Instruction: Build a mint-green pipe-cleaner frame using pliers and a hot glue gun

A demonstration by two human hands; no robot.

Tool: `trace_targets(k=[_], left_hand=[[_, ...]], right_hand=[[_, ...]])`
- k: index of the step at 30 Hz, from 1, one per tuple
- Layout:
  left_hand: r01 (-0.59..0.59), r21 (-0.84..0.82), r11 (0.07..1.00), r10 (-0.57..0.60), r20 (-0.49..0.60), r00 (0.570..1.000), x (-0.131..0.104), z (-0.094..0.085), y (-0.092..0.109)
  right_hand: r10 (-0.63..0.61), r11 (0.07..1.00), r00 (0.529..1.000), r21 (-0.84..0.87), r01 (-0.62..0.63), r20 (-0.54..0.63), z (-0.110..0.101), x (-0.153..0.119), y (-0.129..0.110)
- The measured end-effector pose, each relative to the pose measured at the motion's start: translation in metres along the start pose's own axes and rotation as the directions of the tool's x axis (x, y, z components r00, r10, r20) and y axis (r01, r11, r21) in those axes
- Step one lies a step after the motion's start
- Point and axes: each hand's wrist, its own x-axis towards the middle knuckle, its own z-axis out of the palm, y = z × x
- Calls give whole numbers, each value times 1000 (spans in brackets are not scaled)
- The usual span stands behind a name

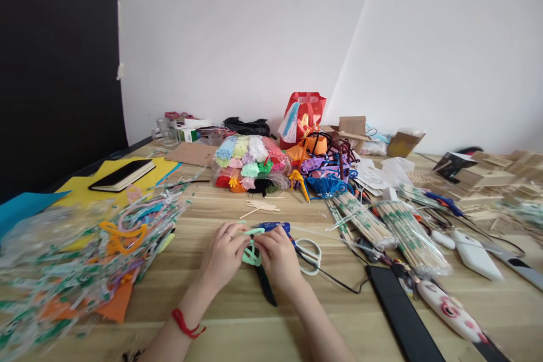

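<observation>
Both hands meet over the middle of the wooden table, fingers pinched on a light green pipe cleaner (251,257) bent into loops. My left hand (223,254) wears a ring and grips its upper left side. From the other side my right hand (278,254) holds it, with fingertips partly hidden. Just beyond the fingers lies a blue glue gun (274,226), partly covered by my right hand. White-handled scissors (311,260) rest to the right of that hand. Below the pipe cleaner, a dark curved blade-like piece (266,285) lies on the table.
Plastic wrappers and scraps (85,271) spread over the left side. A black notebook (123,174) lies on yellow paper. Behind are bagged pipe cleaners (250,164) and a red bag (311,104). Packs of wooden sticks (411,235) and a black flat case (401,314) lie right.
</observation>
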Motion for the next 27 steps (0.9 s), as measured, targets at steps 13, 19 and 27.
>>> trace_targets(k=[13, 19, 27], left_hand=[[-36, -97, 995, 35, -10, 999, 1, 1, 3], [-85, -24, 996, 84, -28, 996, 2, -2, 3], [-103, 61, 993, 105, -38, 994, 2, -3, 0]], right_hand=[[32, 999, 999, -22, -32, -1, -1, 1, -4], [18, 1000, 999, -4, -19, -34, -1, -1, -4], [-16, 1000, 1000, -18, 16, -12, 0, -1, -2]])
